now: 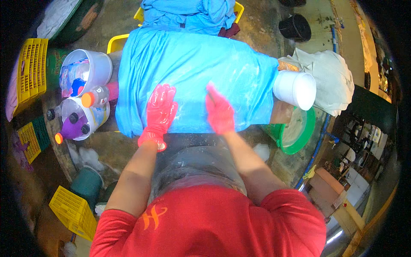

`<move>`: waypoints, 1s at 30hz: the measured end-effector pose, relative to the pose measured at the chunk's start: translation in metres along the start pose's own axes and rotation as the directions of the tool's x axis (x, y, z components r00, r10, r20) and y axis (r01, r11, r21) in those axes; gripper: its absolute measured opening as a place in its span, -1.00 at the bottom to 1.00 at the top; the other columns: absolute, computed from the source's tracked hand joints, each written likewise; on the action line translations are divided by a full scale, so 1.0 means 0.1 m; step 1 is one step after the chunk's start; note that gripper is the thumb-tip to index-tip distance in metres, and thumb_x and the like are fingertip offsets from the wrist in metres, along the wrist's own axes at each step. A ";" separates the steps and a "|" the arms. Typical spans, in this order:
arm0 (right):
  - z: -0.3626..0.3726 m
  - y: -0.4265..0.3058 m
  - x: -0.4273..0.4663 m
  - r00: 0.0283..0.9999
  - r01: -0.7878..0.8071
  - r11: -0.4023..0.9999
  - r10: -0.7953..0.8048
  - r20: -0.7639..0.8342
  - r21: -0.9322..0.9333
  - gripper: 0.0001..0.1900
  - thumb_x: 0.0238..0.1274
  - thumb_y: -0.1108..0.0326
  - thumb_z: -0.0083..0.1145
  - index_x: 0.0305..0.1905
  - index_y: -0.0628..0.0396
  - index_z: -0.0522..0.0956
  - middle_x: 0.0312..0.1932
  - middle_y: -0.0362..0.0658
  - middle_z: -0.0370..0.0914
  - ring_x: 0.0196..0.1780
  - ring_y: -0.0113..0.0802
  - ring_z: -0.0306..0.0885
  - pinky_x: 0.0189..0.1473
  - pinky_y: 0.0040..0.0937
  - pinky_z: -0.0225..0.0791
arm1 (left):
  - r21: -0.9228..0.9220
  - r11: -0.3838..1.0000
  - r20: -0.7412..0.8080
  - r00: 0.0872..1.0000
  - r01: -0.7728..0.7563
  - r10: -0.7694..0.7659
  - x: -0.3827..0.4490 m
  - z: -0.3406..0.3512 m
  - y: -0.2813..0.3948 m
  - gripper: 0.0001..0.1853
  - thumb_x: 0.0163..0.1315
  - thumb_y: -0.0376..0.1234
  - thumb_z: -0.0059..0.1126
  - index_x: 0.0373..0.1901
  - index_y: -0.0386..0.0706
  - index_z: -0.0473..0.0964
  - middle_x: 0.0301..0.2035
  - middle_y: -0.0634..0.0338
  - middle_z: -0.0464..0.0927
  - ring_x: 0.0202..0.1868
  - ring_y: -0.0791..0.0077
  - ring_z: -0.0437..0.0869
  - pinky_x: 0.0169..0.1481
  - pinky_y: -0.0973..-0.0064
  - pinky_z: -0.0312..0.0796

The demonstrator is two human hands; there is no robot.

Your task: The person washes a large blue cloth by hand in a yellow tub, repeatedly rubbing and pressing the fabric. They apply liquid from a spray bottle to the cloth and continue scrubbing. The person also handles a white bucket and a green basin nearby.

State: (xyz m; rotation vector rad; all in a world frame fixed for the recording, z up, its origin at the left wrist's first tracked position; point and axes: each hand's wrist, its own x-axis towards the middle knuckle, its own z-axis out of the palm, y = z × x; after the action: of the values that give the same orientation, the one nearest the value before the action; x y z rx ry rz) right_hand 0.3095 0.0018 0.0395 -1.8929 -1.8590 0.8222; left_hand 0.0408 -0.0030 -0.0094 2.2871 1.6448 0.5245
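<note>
A wet light-blue cloth (199,67) is spread over a table or board before me, creased at its left side and streaked with whitish suds at the right. My left hand (160,109), in a wet pink rubber glove, lies flat on the cloth with its fingers stretched forward and nothing in it. To the right, my right hand (220,110) wears a matching glove and is blurred, turned on its side over the cloth. Whether it holds something small cannot be made out.
Left of the cloth stand a white bucket (104,69) and bottles, including a purple one (75,126). At right are a white tub (291,88), a green bucket (297,131) with cloudy liquid and pale fabric (332,78). More blue cloth (189,14) fills a yellow crate (238,11) beyond.
</note>
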 end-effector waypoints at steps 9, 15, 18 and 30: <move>-0.21 -0.04 1.51 0.915 -0.218 0.976 0.194 -0.354 -0.028 -0.48 0.62 0.20 0.11 0.57 -0.03 0.53 0.28 0.19 0.73 0.30 0.06 0.75 0.27 -0.01 0.58 | 0.061 0.991 -0.026 0.993 0.121 -0.119 -0.11 0.03 -0.02 -0.28 0.48 -0.23 0.20 0.66 -0.18 0.37 0.56 -0.13 0.43 0.63 -0.15 0.37 0.72 -0.06 0.21; 0.74 -0.64 0.81 0.855 0.396 0.852 -0.207 0.476 -0.341 -0.42 0.59 0.34 0.00 0.63 -0.03 0.44 0.37 0.13 0.67 0.20 0.05 0.75 0.18 0.03 0.59 | 0.044 0.988 -0.170 0.976 0.147 -0.138 -0.28 0.27 -0.23 -0.28 0.51 -0.25 0.16 0.68 -0.22 0.32 0.57 -0.11 0.40 0.64 -0.10 0.36 0.74 -0.06 0.20; -0.10 0.47 1.32 0.920 0.309 0.883 -0.371 -0.123 -0.353 -0.41 0.56 0.42 0.03 0.63 0.01 0.44 0.37 0.09 0.65 0.18 0.04 0.75 0.17 0.02 0.61 | 0.082 0.987 -0.102 0.986 0.141 -0.132 -0.11 0.04 -0.04 -0.28 0.50 -0.27 0.17 0.68 -0.20 0.32 0.57 -0.11 0.40 0.64 -0.10 0.36 0.73 -0.06 0.20; 0.15 0.11 1.05 0.793 0.591 0.708 -0.598 0.118 -0.387 -0.34 0.54 0.32 0.08 0.69 -0.06 0.36 0.28 0.03 0.70 0.05 0.11 0.75 0.07 0.14 0.61 | 0.052 0.985 -0.099 0.982 0.165 -0.159 -0.14 0.03 -0.04 -0.30 0.48 -0.28 0.17 0.65 -0.22 0.36 0.55 -0.19 0.42 0.62 -0.19 0.38 0.73 -0.07 0.20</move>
State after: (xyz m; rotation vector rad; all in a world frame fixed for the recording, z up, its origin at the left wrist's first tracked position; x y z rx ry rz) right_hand 0.3049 0.1026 0.0054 -1.3011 -2.5669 0.2018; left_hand 0.0345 -0.0155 -0.0158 2.1738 1.8968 0.5594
